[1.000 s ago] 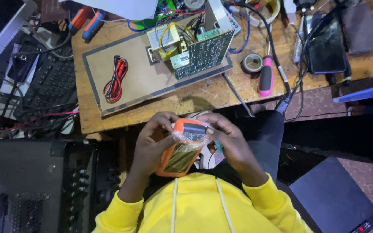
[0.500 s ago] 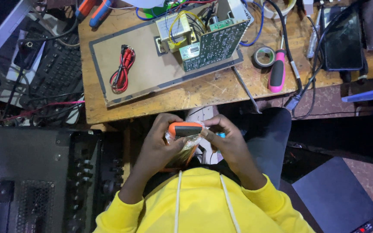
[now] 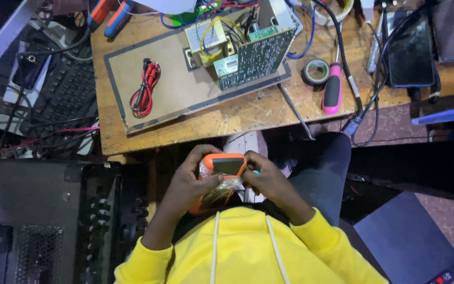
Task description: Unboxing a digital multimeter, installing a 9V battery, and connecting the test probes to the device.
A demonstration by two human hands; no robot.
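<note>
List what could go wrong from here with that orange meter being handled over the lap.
1. Both hands, left hand and right hand, hold the orange meter over the lap, off the wooden bench; a slip would likely drop it to the floor.
2. Its clear plastic wrap looks loose and may make the grip slippery.

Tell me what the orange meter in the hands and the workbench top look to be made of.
Orange meter: likely a moulded rubbery or plastic casing, matte, with a crinkly clear plastic film wrapped around it that catches light. Workbench top: bare wood, judging by visible grain, scratches and a worn, unvarnished surface.
</note>
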